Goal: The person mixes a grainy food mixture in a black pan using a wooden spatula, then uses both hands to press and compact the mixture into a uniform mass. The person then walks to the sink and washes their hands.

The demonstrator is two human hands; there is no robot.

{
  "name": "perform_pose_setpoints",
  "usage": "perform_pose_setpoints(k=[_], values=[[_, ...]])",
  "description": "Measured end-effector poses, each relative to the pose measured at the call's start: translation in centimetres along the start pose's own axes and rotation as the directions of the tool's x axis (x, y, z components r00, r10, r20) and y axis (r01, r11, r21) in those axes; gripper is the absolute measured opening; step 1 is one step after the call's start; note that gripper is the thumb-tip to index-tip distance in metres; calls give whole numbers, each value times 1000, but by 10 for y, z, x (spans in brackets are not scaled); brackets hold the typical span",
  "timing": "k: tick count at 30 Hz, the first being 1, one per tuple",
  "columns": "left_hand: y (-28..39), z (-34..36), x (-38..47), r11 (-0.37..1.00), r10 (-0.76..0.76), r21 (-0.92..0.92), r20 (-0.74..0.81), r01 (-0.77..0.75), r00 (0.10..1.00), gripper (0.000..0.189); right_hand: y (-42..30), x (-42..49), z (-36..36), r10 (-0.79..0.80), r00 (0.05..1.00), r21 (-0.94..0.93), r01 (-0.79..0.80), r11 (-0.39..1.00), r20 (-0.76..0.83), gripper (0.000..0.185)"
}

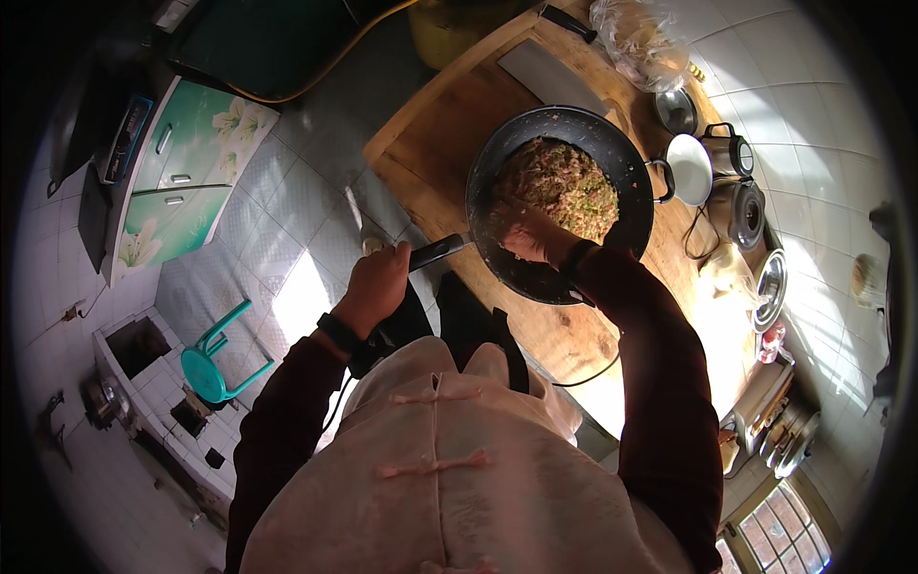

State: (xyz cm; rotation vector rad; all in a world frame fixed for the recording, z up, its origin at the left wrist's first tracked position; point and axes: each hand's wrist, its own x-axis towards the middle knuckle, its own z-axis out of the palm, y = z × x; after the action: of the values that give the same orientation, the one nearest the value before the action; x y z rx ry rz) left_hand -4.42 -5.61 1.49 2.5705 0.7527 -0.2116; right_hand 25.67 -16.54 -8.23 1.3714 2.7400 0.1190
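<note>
A dark wok with speckled walls rests on a wooden table. It holds a heap of finely chopped filling, green and reddish. My left hand is closed around the wok's long black handle. My right hand is down inside the wok at the near left edge of the filling; its fingertips are hidden in shadow and food, so its grip cannot be told. A cleaver's wide blade lies beyond the wok, its black handle at the table's far edge.
To the right stand a white bowl, a metal bowl, a lidded pot, a dark cooker and a glass lid. A plastic bag lies at the far right corner. A green stool stands on the floor at left.
</note>
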Motion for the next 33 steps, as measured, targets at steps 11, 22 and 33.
perform_pose_setpoints(k=[11, 22, 33], values=[[0, -1, -1, 1000, 12, 0, -4, -12, 1000, 10, 44, -27, -41, 656, 712, 235, -702, 672, 251, 56], [1, -4, 1, 997, -49, -53, 174, 59, 983, 31, 24, 7, -59, 619, 782, 207, -618, 758, 67, 46], [3, -11, 2, 998, -32, -52, 185, 43, 982, 33, 17, -7, -64, 654, 724, 191, -690, 698, 220, 50]])
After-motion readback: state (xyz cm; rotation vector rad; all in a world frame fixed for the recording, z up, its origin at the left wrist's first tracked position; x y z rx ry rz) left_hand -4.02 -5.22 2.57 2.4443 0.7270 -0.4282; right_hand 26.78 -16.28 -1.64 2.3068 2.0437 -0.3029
